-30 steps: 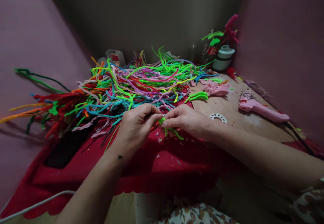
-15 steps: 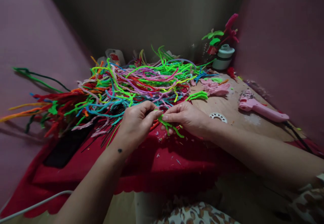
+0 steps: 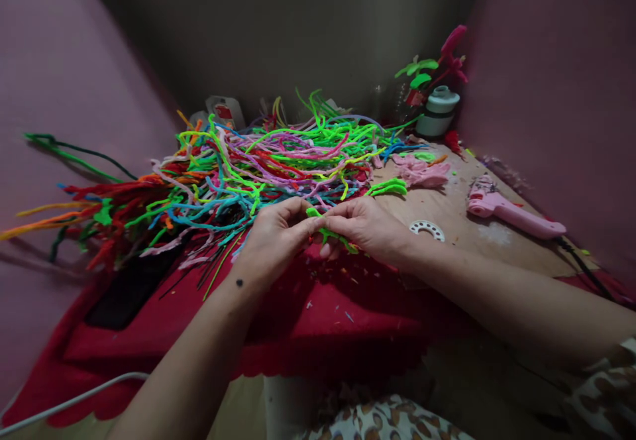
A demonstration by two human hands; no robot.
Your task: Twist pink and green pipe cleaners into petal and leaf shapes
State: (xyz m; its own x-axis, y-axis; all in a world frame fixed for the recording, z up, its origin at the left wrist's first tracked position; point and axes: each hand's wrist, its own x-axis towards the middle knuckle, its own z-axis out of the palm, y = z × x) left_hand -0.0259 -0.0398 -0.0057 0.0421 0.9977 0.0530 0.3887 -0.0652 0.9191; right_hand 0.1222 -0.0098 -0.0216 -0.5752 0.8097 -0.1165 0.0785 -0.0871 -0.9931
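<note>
Between my two hands is a short bright green pipe cleaner (image 3: 340, 240), bent into a branching shape. My left hand (image 3: 278, 233) pinches it from the left, thumb and forefinger together. From the right, my right hand (image 3: 366, 226) grips the same piece, its fingertips meeting those of my left. Fingers cover the middle of the piece; one green end pokes up between the hands and another trails under my right hand. Just beyond lies a big tangled heap of multicoloured pipe cleaners (image 3: 293, 155).
A pink trimmer-like tool (image 3: 517, 213) with a black cord lies right on a wooden board (image 3: 457, 228). Near it are a white holed ring (image 3: 427, 230), folded green pieces (image 3: 387, 187) and pink fuzzy pieces (image 3: 422, 171). A dark phone-like slab (image 3: 119, 301) rests left on red cloth (image 3: 318, 321).
My hands have drawn closer together on the green pipe cleaner. Its dangling ends have swung up and now lie flatter beneath my right fingers.
</note>
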